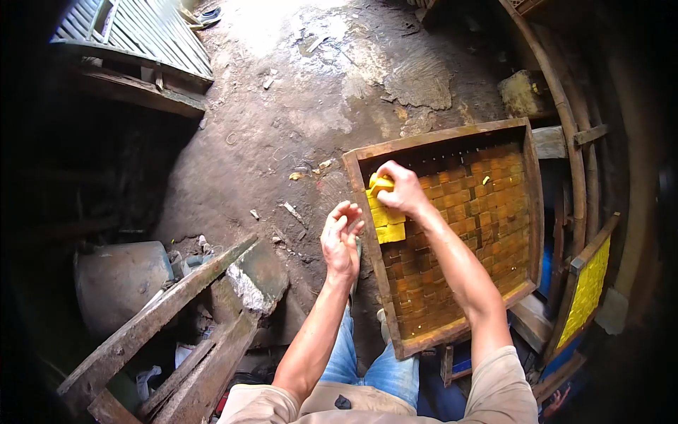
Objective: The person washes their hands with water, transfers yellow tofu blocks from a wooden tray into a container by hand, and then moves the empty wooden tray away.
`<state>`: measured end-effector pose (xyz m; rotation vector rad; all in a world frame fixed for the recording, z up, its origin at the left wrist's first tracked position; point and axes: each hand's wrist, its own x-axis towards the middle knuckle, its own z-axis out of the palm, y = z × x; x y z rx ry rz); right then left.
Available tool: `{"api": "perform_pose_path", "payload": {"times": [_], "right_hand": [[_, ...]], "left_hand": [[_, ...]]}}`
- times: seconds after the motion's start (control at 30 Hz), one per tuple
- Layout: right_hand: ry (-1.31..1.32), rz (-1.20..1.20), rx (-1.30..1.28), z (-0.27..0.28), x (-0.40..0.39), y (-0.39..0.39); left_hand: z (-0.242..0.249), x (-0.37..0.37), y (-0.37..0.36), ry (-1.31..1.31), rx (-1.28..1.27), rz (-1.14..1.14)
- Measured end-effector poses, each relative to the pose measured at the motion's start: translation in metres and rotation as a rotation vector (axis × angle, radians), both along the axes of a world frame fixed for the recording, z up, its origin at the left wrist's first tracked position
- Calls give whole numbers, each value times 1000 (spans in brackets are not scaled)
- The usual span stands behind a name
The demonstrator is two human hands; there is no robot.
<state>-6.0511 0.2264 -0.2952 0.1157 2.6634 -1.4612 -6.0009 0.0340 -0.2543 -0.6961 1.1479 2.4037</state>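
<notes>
A wooden-framed tray (pixel 443 132) with a woven brown bottom lies tilted at the right of the view. My right hand (pixel 401 189) is inside its upper left corner, fingers closed on a yellow piece (pixel 380 184). Flat yellow squares (pixel 390 232) lie on the weave just below that hand, along the left side of the frame. My left hand (pixel 342 240) is raised just outside the tray's left edge, fingers loosely curled and apart, with nothing seen in it.
Old wooden beams (pixel 159 318) and a grey bucket (pixel 121 283) stand at the lower left. A second frame with yellow material (pixel 586 290) leans at the right. A slatted bamboo rack (pixel 134 35) is at the upper left, above a dirt floor (pixel 282 127).
</notes>
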Motion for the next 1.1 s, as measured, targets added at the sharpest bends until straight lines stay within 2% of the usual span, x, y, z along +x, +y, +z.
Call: {"api": "perform_pose_path", "payload": {"times": [0.07,0.1,0.13,0.2,0.23,0.27,0.33,0.37,0.4,0.47,0.53,0.57,0.6,0.67,0.8,0.83,0.93,1.0,1.07,1.1], "right_hand": [[-104,-89,-309,30,0,9],[-172,16,-294,53,0,11],[-122,179,-280,76,0,12],[-28,137,-280,75,5,18],[74,71,-113,43,8,26],[133,105,205,18,17,30],[168,187,539,-26,47,18],[166,213,572,-20,57,9],[212,131,418,-23,63,5],[-86,23,231,-1,57,5],[-61,-32,11,18,44,8],[-15,-23,-94,20,36,3],[-97,50,-82,21,28,0],[35,222,107,-1,19,-11],[291,247,631,-8,38,-24],[300,300,549,-5,39,-23],[-124,287,284,13,41,-13],[-8,26,37,21,38,-4],[61,-102,-154,54,38,-5],[132,-37,-121,74,37,-7]], "left_hand": [[8,-6,21,25,97,119],[10,-9,27,-28,234,156],[14,-13,35,-98,402,239],[19,-18,33,-178,590,186],[21,-19,30,-199,622,180],[19,-18,26,-194,673,178],[13,-14,16,-188,772,169],[18,-15,12,-270,665,204],[17,-13,7,-247,689,204],[11,-11,-7,-261,670,202],[10,-6,-14,-303,626,238],[10,-6,-15,-322,607,259],[10,-4,-16,-339,595,271],[9,-1,-15,-372,574,285],[10,3,-19,-333,574,241],[4,3,-22,-333,588,229],[-7,7,-19,-346,657,185],[-9,8,-15,-378,639,171],[-5,8,-7,-432,552,180],[-11,11,-3,-395,530,174]]}}
